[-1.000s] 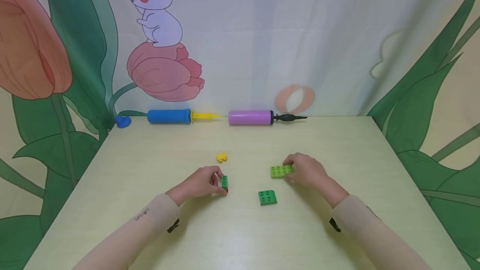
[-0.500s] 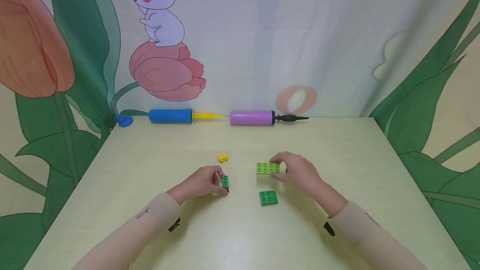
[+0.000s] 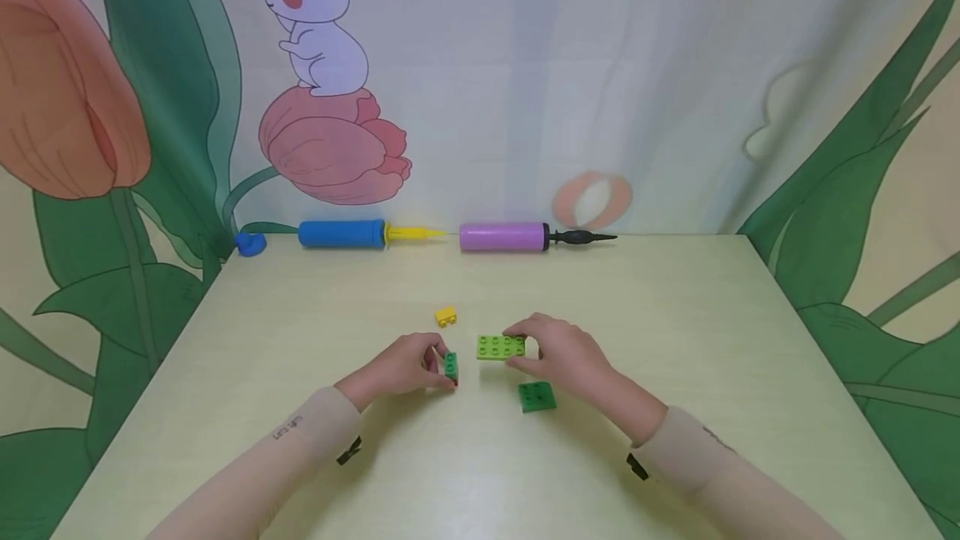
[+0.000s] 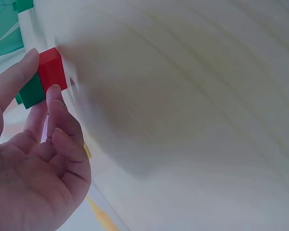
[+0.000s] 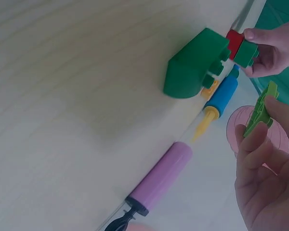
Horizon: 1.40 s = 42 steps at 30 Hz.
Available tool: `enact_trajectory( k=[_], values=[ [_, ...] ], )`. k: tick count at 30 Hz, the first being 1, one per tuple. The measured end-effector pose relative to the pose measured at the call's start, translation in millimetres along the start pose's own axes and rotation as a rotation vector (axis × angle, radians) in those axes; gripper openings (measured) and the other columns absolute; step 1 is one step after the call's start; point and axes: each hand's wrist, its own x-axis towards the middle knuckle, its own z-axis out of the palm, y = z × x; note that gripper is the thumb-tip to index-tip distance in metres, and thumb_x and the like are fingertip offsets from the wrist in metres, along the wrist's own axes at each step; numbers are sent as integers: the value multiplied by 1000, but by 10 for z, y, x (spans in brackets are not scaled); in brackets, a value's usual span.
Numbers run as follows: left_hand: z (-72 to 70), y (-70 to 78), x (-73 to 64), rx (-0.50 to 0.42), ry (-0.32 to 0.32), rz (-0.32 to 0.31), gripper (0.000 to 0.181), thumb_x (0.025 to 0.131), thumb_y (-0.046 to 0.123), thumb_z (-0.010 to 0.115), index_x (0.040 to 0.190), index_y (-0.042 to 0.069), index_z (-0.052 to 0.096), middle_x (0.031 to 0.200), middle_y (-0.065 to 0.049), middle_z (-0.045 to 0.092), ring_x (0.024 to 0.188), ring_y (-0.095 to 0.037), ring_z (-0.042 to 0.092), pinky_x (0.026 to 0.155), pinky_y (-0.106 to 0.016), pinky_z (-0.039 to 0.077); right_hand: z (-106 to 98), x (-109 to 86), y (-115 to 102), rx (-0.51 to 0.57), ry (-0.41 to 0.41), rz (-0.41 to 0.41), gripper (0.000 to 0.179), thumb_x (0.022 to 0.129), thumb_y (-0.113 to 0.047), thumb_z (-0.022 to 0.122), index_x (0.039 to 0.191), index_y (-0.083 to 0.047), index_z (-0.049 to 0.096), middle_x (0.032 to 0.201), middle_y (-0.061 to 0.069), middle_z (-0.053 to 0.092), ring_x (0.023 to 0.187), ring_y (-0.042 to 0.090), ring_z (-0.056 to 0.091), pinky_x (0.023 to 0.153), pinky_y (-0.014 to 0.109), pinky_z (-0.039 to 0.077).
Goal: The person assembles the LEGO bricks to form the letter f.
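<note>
My left hand (image 3: 405,367) pinches a small green toy brick (image 3: 451,365) stacked on a red brick (image 4: 53,72) near the middle of the table. In the left wrist view, thumb and fingers lie on opposite sides of the pair, red end toward the table. My right hand (image 3: 567,354) grips a flat lime-green plate brick (image 3: 495,347) by its right end, studs up. It hangs above the table, just right of the green and red pair and apart from it. A dark green brick with one sloped side (image 3: 537,397) sits below the right hand, touched by neither hand.
A small yellow brick (image 3: 446,317) lies on the table beyond my left hand. Along the back edge lie a blue hand pump (image 3: 342,233) with a yellow nozzle, a purple pump (image 3: 503,237) with a black nozzle, and a small blue object (image 3: 251,244).
My right hand has lifted the lime-green plate brick and carried it left toward the green and red pair. The left hand has stayed in place.
</note>
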Motion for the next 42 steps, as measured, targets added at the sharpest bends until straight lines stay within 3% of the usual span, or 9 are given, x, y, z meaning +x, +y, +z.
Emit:
enact_trajectory(
  k=[6, 16, 26, 42],
  values=[
    [-6, 8, -9, 16, 4, -4, 32, 79, 19, 81, 102, 10, 60, 72, -4, 57, 61, -16, 51, 59, -29, 41, 73, 69, -100, 22, -9, -66, 38, 83, -35, 76, 117, -21, 68, 104, -6, 63, 78, 12, 60, 59, 25, 46],
    [6, -29, -6, 23, 19, 24, 32, 78, 19, 82, 95, 10, 58, 73, -5, 56, 62, -16, 49, 58, -29, 40, 213, 184, -219, 44, -19, -112, 39, 83, -36, 77, 117, -22, 68, 102, -8, 62, 69, 7, 51, 54, 24, 43],
    [15, -56, 9, 99, 44, 96, 33, 77, 22, 83, 90, 9, 56, 75, -4, 53, 68, -17, 48, 60, -29, 39, 307, 260, -297, 53, -51, -123, 39, 82, -36, 77, 117, -21, 67, 103, -7, 61, 67, 9, 52, 53, 24, 43],
    [3, -23, 4, 77, 39, 71, 31, 76, 20, 84, 91, 10, 58, 73, -3, 53, 65, -16, 47, 58, -29, 39, 394, 285, -304, 63, -67, -127, 41, 82, -33, 78, 120, -22, 65, 103, -4, 62, 70, 9, 53, 54, 24, 44]
  ],
)
